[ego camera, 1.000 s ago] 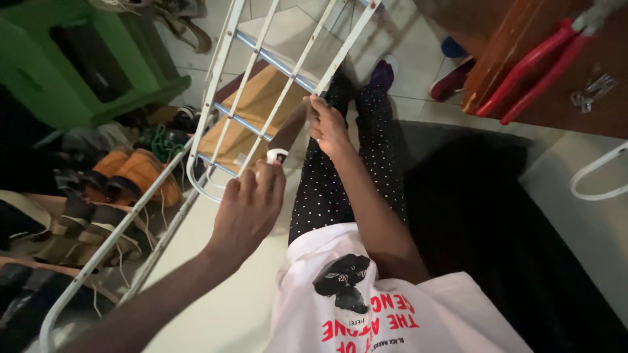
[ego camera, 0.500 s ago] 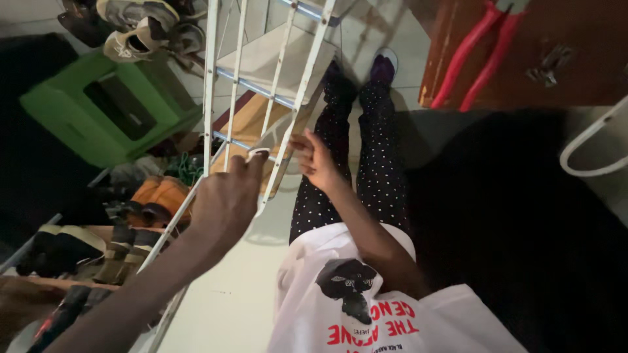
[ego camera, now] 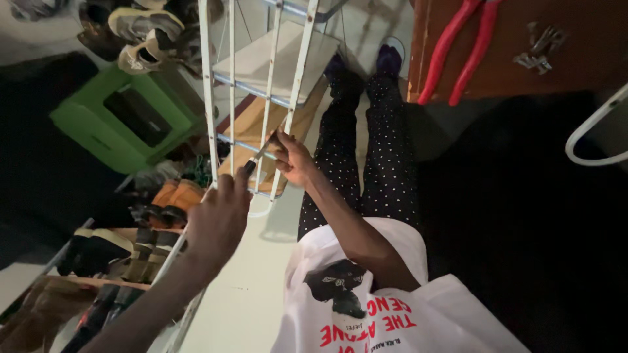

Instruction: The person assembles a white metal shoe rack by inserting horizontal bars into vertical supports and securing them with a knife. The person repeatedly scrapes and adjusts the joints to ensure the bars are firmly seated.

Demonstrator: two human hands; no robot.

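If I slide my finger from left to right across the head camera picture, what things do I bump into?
Green plastic stool → left hand → white metal rack → right hand → dotted trouser legs → red pliers → metal bits on the brown wooden top.

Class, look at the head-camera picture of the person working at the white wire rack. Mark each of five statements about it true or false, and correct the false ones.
1. Both hands, the left hand and the right hand, are raised to the white wire rack. True.
2. The slim tool between the hands is bright yellow. False: it looks dark and metallic.
3. Red-handled pliers lie on the brown wooden surface. True.
4. The green plastic stool stands on the wooden surface. False: it sits low down, left of the rack.
5. The person wears plain blue trousers. False: the trousers are dark with white dots.
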